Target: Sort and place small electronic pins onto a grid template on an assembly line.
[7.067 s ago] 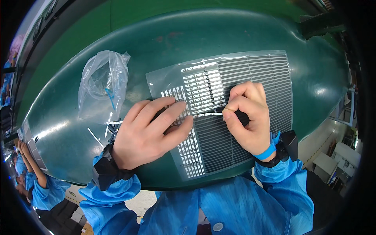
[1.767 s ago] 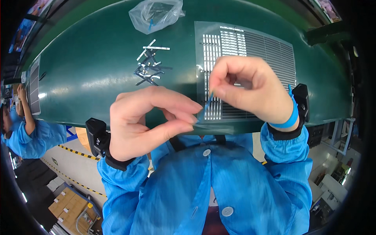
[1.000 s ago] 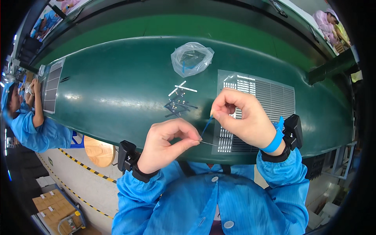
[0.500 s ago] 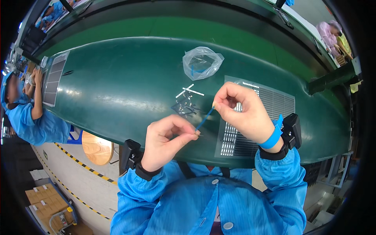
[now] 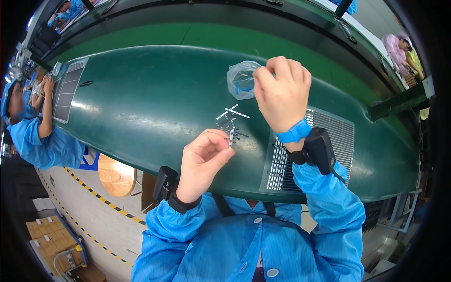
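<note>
Between the thumb and fingers of my left hand (image 5: 205, 162) is a small white strip with dark marks (image 5: 231, 138), held upright. My right hand (image 5: 283, 94) is closed in a pinch beside a clear plastic bag (image 5: 235, 77), its fingertips at the bag's right edge. Whatever they hold is hidden. Blue scraps (image 5: 243, 89) lie inside the open bag. Just beyond my left hand, a loose pile of small white and dark strips (image 5: 228, 123) rests on the green tabletop (image 5: 141, 103). A clear sheet carrying rows of strips (image 5: 331, 136) lies partly under my right forearm.
At the far left a co-worker in blue (image 5: 42, 136) sits by another sheet with dark panels (image 5: 69, 91). A small dark tool (image 5: 85, 83) lies near that sheet. A round wooden stool (image 5: 116, 175) stands below the table edge. A green post (image 5: 397, 104) rises at the right.
The blue strip stretched between both hands is no longer seen there. My right hand has moved away to the bag. My left hand has stayed near the pile, and a white strip now shows in it.
</note>
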